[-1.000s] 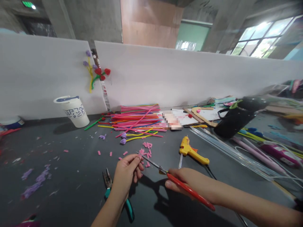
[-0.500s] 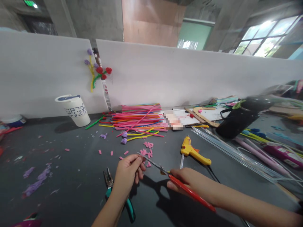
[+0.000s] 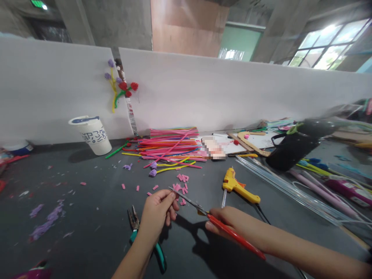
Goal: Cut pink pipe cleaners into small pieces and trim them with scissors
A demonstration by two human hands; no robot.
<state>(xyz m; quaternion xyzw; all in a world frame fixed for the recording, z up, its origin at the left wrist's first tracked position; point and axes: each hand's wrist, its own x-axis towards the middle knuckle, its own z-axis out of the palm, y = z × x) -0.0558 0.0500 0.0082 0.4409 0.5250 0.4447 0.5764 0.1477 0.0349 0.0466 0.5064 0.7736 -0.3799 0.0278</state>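
My left hand (image 3: 159, 207) pinches a small pink piece (image 3: 176, 187) between thumb and forefinger. Red-handled scissors (image 3: 236, 235) are in my right hand (image 3: 225, 221), their blades pointing left and their tips at the pink piece. Whether the blades are slightly parted cannot be made out. Short pink cuttings (image 3: 182, 178) are scattered on the dark table just beyond my fingers. Teal-handled pliers (image 3: 160, 255) lie under my left forearm, partly hidden by it. A yellow glue gun (image 3: 240, 187) rests beyond my right hand.
Colourful pipe cleaners (image 3: 171, 146) are heaped by the white partition (image 3: 221, 93). A white cup (image 3: 94, 135) stands at the left, a black bottle (image 3: 287, 149) at the right. Clear sticks (image 3: 273, 186) lie beyond my right forearm. Purple scraps (image 3: 48, 223) dot the left side.
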